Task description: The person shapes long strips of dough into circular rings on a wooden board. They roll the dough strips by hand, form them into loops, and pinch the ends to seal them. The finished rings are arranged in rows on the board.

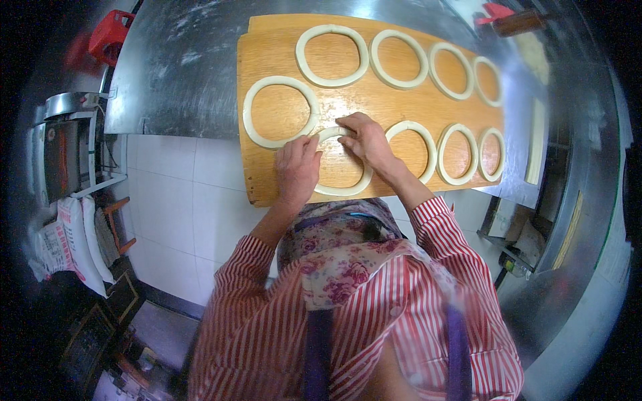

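Note:
A ring of pale dough (pixel 343 192) lies at the near edge of a wooden board (pixel 374 107). My left hand (pixel 297 170) is closed, its fingertips pressed on the ring's upper left side. My right hand (pixel 369 144) curls over the ring's top right part, gripping it with thumb and fingers. Both hands partly cover the ring. To its upper left rests another dough ring (pixel 249 110), close to my left fingers. Just right of my right hand is one more ring (pixel 433 157), partly hidden by my wrist.
Several more dough rings (pixel 365 57) lie in two rows along the board. The board rests on a metal table (pixel 180 73). Long pale dough strips (pixel 536 140) lie at the right. A brown wooden object (pixel 518 25) is far right; white sacks (pixel 83 237) stand at the left.

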{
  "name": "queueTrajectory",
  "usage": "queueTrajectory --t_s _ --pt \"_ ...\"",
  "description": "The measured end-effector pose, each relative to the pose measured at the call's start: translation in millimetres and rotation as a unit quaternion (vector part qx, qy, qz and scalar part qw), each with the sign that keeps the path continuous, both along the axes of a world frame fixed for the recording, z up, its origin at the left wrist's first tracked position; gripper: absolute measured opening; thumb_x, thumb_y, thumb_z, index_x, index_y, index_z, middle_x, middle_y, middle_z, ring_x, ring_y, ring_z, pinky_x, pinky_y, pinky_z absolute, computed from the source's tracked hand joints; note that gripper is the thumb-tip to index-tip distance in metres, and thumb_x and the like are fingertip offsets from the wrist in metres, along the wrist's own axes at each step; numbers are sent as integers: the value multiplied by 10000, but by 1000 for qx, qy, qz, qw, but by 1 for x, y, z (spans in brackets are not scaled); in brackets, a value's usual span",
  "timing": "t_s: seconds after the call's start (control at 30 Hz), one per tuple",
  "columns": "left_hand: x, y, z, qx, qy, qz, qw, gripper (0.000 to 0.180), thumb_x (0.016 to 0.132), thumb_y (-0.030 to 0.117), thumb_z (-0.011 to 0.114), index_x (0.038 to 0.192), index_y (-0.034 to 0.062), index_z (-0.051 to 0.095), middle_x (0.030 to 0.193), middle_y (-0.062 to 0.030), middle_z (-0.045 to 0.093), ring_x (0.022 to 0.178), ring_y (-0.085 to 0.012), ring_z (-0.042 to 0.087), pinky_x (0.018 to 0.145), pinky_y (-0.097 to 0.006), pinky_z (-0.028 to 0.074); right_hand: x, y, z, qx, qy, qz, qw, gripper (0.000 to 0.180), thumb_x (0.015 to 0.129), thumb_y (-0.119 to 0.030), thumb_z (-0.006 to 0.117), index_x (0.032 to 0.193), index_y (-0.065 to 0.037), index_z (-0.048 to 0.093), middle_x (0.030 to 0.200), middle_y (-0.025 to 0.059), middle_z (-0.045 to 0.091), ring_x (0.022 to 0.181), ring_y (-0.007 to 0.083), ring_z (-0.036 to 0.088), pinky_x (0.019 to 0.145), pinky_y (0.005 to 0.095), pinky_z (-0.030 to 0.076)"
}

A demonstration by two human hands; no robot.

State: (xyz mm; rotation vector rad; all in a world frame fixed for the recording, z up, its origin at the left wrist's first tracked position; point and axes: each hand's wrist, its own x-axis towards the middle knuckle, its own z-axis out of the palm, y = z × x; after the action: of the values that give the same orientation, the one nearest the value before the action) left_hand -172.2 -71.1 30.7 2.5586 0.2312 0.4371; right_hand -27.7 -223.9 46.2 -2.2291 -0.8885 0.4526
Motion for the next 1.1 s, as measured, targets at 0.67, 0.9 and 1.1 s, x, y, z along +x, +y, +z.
queueTrajectory --t_s 0.67,0.9,1.1 --pt "43 -4 -12 83 0 -102 991 399 881 181 683 1275 121 662 1125 -59 583 1079 -244 550 967 -473 373 -2 -15 14 -12 8 -36 999 355 755 13 759 1108 -2 724 1032 169 685 922 309 677 817 378 539" --pt "64 -4 -16 94 5 -154 984 310 873 176 691 1166 79 667 1024 -66 602 1023 -238 582 963 -465 399 0 -24 10 -33 70 -36 996 430 741 12 749 1167 2 691 1089 184 669 1035 357 638 914 419 515" --pt "52 -5 -6 12 -47 -128 991 423 848 242 750 1247 130 665 1070 -87 613 1032 -264 585 979 -453 391 -8 -30 17 -37 23 -16 999 528 742 -21 765 1253 -8 635 1170 187 650 1086 371 612 944 425 498"
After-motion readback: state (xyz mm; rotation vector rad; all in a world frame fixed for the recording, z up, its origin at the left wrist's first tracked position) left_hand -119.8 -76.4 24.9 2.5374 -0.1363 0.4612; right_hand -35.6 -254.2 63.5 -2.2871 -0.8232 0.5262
